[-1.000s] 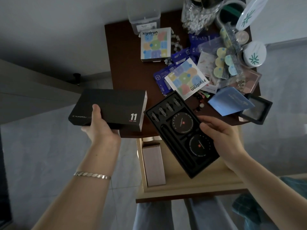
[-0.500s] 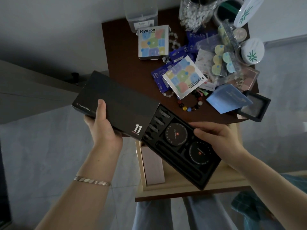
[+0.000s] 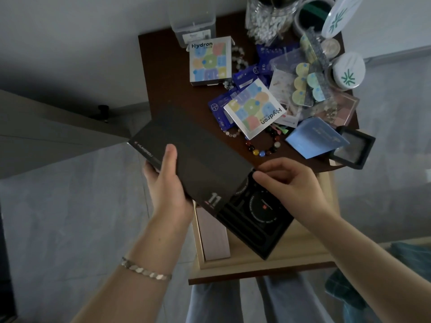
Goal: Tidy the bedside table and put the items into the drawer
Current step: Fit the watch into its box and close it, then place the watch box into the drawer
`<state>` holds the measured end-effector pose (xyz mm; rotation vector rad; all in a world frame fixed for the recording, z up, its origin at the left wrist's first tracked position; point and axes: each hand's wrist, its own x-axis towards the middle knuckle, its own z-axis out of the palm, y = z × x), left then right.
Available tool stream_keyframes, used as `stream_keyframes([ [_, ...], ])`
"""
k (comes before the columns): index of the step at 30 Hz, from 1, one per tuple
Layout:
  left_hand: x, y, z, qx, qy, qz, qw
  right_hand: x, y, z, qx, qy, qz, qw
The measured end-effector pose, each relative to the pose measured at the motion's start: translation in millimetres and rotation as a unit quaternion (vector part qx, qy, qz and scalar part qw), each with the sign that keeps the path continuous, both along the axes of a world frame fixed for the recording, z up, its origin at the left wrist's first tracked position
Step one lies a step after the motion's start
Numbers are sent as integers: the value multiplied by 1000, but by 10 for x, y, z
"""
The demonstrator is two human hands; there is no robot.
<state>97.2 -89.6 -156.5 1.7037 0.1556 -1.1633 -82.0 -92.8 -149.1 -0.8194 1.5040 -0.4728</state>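
1. Current step: the left hand is wrapped around the black sleeve, thumb on top and fingers beneath. The right hand is partly curled, its fingertips on the black inner tray at the sleeve's mouth. The tray sits partway inside the sleeve; roughly half of it projects.
2. Position: sleeve and tray are held in the air, above the front edge of the surface and over the open drawer. Neither part rests in the drawer yet.
3. Drawer status: the drawer is pulled out below the surface. 1 pale pink box lies along its left side. The remaining floor that shows looks bare; part is hidden behind the tray.
4. Work done, as judged: the drawer is open, at most 1 item is stowed, and the boxed set is about half closed.
5. Work left: close the set fully and place it in the drawer.
6. Still on the surface:
   - 2 Hydron boxes
   - blue sachets
   - bead bracelet
   - blue booklet
   - small black frame box
   - white round tins
   - jar of cotton swabs
   - clear container
7. Overall: most of the tidying remains.
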Motion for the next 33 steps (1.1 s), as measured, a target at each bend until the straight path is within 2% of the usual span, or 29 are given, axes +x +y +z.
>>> stream_keyframes([
  [2, -96, 9, 28, 3, 12, -4, 1000, -32, -28, 17, 5, -5, -38, 999],
  [4, -156, -1, 65, -6, 3, -8, 1000, -118, -21, 28, 20, -52, -142, 988],
  [7, -205, -62, 114, -45, -10, 25, 999, -225, 92, -66, 99, -121, -298, 942],
  [10, -307, -106, 67, -72, 0, 35, 997, -165, 242, -155, 194, -199, -302, 912],
  [12, -368, -96, 43, -80, 16, -10, 997, -162, 293, -222, 185, -160, -314, 917],
  [14, -359, -71, 57, -78, 19, -106, 991, -249, 285, -262, 162, -66, -353, 919],
  [16, -234, -45, 62, -56, -9, -193, 980, -358, 255, -241, 148, -10, -376, 915],
  [20, 149, -50, 0, 13, -65, -246, 967, -535, 238, -213, 110, 61, -339, 932],
  [23, 82, -42, -43, 100, -97, -374, 917, -552, 223, -205, 78, 65, -290, 952],
  [26, -244, 49, -21, 117, -140, -422, 888, -393, 244, -215, 75, 48, -221, 971],
  [30, -443, 213, -55, 129, -69, -374, 916, -281, 252, -262, 68, 46, -164, 983],
  [33, -414, 324, -113, 146, -51, -363, 919, -357, 261, -268, 69, 44, -112, 990],
])
